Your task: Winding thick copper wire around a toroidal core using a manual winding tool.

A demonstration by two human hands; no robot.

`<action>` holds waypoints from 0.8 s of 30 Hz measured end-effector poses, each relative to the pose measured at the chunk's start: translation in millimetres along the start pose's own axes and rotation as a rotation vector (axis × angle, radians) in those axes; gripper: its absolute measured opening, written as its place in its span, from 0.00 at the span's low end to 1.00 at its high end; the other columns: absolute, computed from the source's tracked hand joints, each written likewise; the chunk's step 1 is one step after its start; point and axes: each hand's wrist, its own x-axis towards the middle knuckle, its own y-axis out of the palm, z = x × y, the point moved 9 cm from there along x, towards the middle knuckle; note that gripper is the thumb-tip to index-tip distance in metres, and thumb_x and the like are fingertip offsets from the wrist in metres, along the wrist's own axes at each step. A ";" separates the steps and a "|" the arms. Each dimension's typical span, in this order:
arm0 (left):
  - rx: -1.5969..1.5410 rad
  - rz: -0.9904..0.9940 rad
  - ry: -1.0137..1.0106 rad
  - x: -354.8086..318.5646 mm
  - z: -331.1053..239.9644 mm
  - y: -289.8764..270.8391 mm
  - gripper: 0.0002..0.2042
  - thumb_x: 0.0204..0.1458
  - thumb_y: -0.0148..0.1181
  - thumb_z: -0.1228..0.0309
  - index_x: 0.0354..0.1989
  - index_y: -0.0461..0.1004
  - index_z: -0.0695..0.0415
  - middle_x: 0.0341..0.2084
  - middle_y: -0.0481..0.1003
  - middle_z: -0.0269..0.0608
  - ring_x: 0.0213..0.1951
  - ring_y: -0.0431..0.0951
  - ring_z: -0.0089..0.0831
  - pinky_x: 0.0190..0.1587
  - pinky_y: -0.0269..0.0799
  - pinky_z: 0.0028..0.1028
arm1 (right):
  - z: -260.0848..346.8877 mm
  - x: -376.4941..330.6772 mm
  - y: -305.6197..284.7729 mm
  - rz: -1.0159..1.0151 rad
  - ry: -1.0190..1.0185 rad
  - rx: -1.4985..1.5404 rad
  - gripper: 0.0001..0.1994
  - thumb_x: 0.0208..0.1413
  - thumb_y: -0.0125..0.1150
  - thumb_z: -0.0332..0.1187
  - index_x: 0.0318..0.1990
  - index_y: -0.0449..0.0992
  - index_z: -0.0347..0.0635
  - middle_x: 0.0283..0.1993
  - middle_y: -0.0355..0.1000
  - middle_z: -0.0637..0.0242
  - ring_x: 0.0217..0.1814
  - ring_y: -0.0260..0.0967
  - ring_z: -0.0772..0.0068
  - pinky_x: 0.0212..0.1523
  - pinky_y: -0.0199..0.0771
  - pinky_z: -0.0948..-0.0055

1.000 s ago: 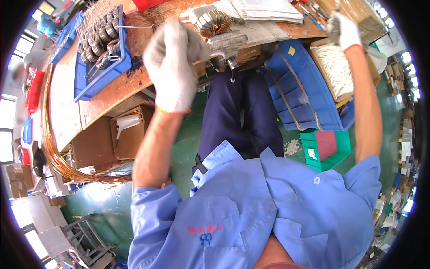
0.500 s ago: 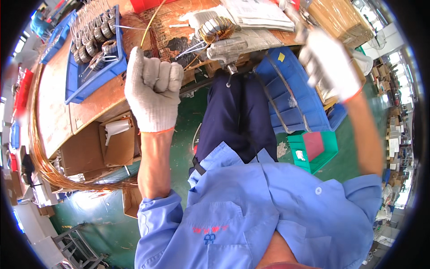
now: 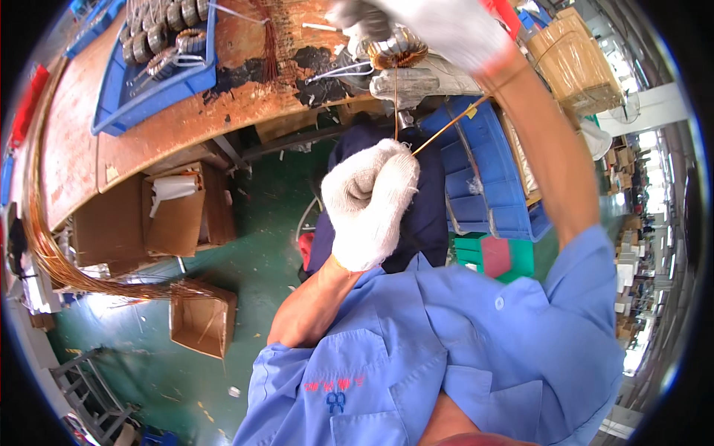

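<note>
Lying at ten o'clock on the worn bench (image 3: 186, 126), a blue tray (image 3: 160, 93) holds wound rings. At the centre, the left hand (image 3: 370, 202) (white glove) is a closed fist clamped on copper wire (image 3: 396, 104) rising to the coil (image 3: 398, 53) at twelve o'clock. The right hand (image 3: 439, 26) grips that coil, fingers curled around it, above blue bins (image 3: 487, 175) at two o'clock.
</note>
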 end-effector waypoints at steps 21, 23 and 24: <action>0.011 -0.003 0.107 16.1 -28.5 11.2 0.23 0.61 0.73 0.77 0.17 0.67 0.59 0.15 0.68 0.33 0.21 0.64 0.20 0.24 0.56 0.30 | -38.7 38.9 -13.7 -0.040 0.248 -0.135 0.12 0.76 0.56 0.41 0.44 0.79 0.42 0.31 0.76 0.74 0.26 0.72 0.83 0.24 0.73 0.80; 0.065 0.016 0.046 16.8 -32.6 19.0 0.25 0.62 0.74 0.75 0.17 0.65 0.58 0.15 0.65 0.29 0.22 0.61 0.17 0.24 0.54 0.29 | -36.3 25.4 -41.6 -0.222 0.242 0.215 0.12 0.76 0.57 0.41 0.44 0.79 0.43 0.30 0.76 0.74 0.24 0.72 0.83 0.23 0.75 0.78; 0.093 0.012 0.020 19.0 -37.8 22.4 0.25 0.63 0.74 0.74 0.17 0.64 0.58 0.15 0.64 0.27 0.22 0.60 0.16 0.24 0.54 0.29 | -41.8 13.4 -51.2 -0.232 0.316 0.196 0.12 0.76 0.58 0.42 0.44 0.79 0.43 0.30 0.76 0.73 0.23 0.72 0.82 0.23 0.76 0.77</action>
